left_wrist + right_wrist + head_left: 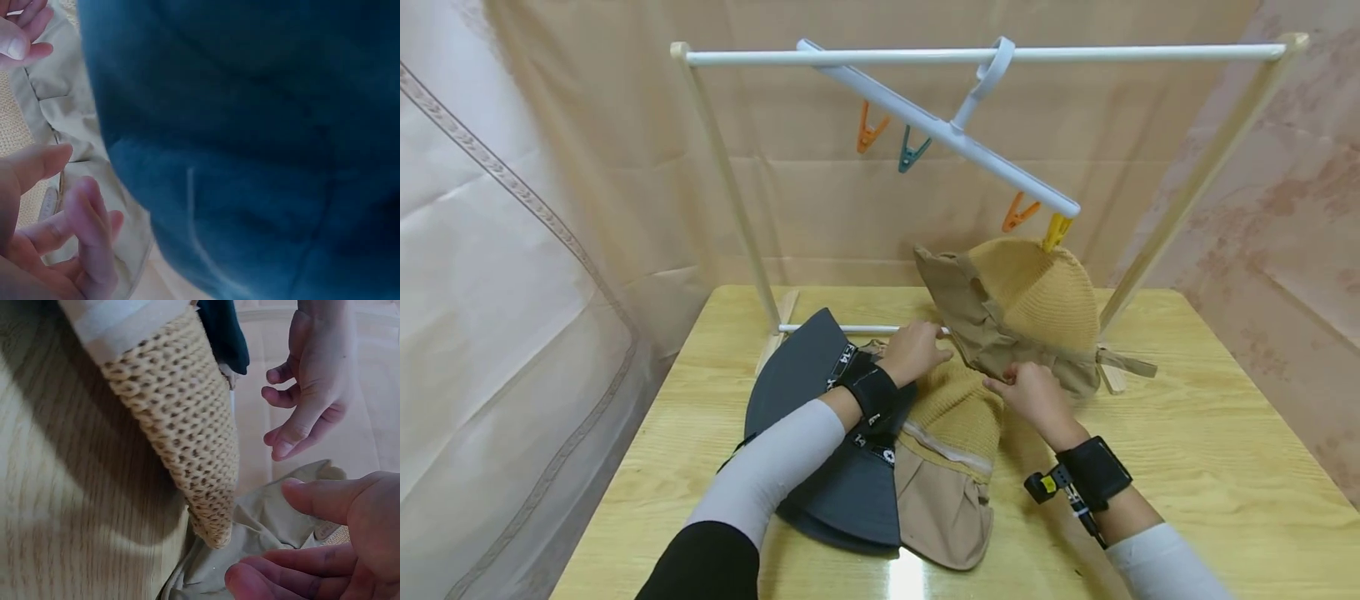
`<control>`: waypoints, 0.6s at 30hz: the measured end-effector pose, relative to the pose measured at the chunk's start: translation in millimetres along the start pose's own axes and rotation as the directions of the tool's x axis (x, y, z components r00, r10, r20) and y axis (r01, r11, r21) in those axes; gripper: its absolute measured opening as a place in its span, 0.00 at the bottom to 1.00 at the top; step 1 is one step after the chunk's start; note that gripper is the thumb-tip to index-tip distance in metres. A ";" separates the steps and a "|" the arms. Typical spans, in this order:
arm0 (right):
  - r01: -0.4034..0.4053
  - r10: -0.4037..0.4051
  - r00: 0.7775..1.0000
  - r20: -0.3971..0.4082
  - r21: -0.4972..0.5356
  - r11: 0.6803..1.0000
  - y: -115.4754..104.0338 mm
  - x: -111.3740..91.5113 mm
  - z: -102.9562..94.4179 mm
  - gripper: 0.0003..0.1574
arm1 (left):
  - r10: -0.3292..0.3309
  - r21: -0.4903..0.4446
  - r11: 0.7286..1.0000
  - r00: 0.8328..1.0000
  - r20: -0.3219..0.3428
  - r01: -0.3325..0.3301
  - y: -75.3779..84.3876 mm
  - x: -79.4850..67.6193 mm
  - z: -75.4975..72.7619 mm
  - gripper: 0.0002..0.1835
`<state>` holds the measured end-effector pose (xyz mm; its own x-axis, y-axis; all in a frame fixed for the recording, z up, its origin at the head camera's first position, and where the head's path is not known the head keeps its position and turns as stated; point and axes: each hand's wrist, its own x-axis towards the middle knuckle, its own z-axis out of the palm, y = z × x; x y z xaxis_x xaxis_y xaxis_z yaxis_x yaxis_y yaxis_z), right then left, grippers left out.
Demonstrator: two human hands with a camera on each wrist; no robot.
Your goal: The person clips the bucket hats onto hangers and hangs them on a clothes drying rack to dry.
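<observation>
A tan knit hat (1036, 287) with a fabric brim hangs tilted from a yellow clip (1057, 232). My left hand (917, 354) is above a second tan knit hat (958, 400) on the table, close to the hanging brim. Its thumb and fingers are apart and hold nothing in the left wrist view. My right hand (350, 537) is beside the hanging hat's brim (269, 519), with thumb and fingers spread and nothing between them. A dark bucket hat (808, 392) with lettering on its band lies under my left wrist, partly over the second knit hat.
A light blue hanger (917, 117) hooks slantwise over a white rail (1150, 53). Orange clips, such as the left one (868, 129), and a teal clip (913, 152) hang from it. Wooden posts (1206, 183) hold the rail above the wooden table (1232, 467). Curtains hang behind.
</observation>
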<state>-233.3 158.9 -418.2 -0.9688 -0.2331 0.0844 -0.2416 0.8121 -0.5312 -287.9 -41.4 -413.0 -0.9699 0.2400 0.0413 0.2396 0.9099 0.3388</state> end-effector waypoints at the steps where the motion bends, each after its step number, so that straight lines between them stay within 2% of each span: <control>1: -0.011 0.011 1.000 0.010 0.005 1.000 -0.4 -0.8 1.9 0.31 | -0.013 0.006 1.000 1.000 0.007 0.013 -1.0 -1.3 1.4 0.18; 6: -0.036 0.036 0.999 0.027 0.016 0.999 0.0 -2.2 7.0 0.32 | -0.056 -0.003 0.998 0.998 0.033 0.056 -4.6 -2.6 7.1 0.20; 9: -0.050 0.049 0.996 0.071 0.006 0.999 1.5 -2.0 10.5 0.27 | -0.072 0.008 0.997 0.996 0.048 0.072 -7.6 -3.0 10.9 0.21; 13: -0.082 0.083 0.988 0.127 -0.010 0.997 3.5 -2.3 16.2 0.25 | -0.071 0.018 0.997 0.996 0.053 0.070 -12.0 -3.4 16.3 0.23; 15: -0.087 0.088 0.988 0.129 -0.014 0.996 4.6 -2.8 19.1 0.28 | -0.067 0.002 0.998 0.996 0.055 0.067 -13.6 -3.9 18.1 0.24; 18: -0.101 0.103 0.984 0.145 -0.018 0.995 6.1 -2.4 23.9 0.24 | -0.061 -0.008 0.998 0.996 0.064 0.061 -15.0 -4.9 19.7 0.25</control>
<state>-231.2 151.7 -441.8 -0.9701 -0.2236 -0.0938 -0.1434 0.8410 -0.5217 -285.8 -49.5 -436.8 -0.9779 0.2054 -0.0396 0.1792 0.9201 0.3483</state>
